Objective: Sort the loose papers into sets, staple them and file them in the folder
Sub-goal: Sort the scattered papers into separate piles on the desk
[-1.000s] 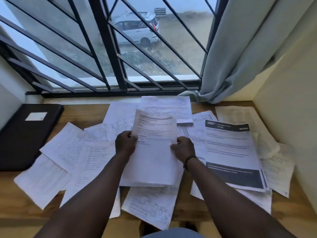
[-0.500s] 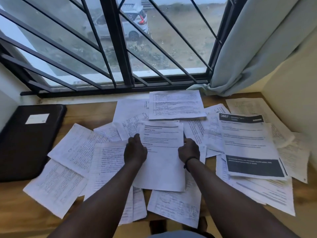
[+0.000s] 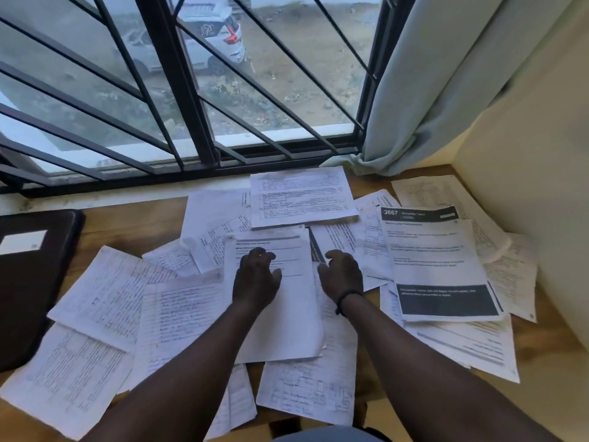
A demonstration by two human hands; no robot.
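Loose papers (image 3: 105, 291) lie scattered across the wooden worktop (image 3: 134, 224) below a barred window (image 3: 178, 90). The left hand (image 3: 255, 279) rests on a printed sheet (image 3: 287, 314) in the middle, fingers loosely bent, gripping nothing. The right hand (image 3: 341, 275) hovers just beside that sheet, fingers relaxed. A black folder (image 3: 35, 282) lies shut at the far left.

The folder (image 3: 32, 282) is cut by the left edge; the text on the papers (image 3: 105, 295) is too blurred to read.
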